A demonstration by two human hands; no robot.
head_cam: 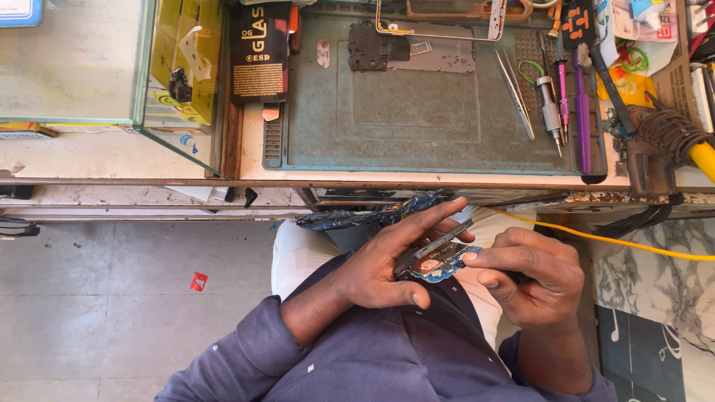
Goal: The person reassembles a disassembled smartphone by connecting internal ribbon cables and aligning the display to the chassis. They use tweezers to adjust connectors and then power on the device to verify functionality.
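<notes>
Left hand (387, 268): held over the lap, below the front edge of the workbench (447, 181); fingers stretched long and pressed together along the top of a small circuit board (438, 262), thumb curled beneath.
Right hand (532, 279): just beside the left; forefinger and thumb pinched toward the board's right end, fingertip touching it, other fingers curled in.
Circuit board: bluish, with a copper-coloured patch; gripped between both hands, clear of the bench, tilted.
Work mat (417, 112): grey-green, spans the bench middle to its front edge.
Tweezers (515, 93): lying slantwise on the mat's right part.
Screwdriver (550, 112): silver, next to a purple tool (582, 119) near the mat's right edge.
Soldering iron (681, 138): yellow handle, at the bench's right edge.
Glass case (89, 67): bench's left end.
Yellow cable (633, 244): runs off the right.
</notes>
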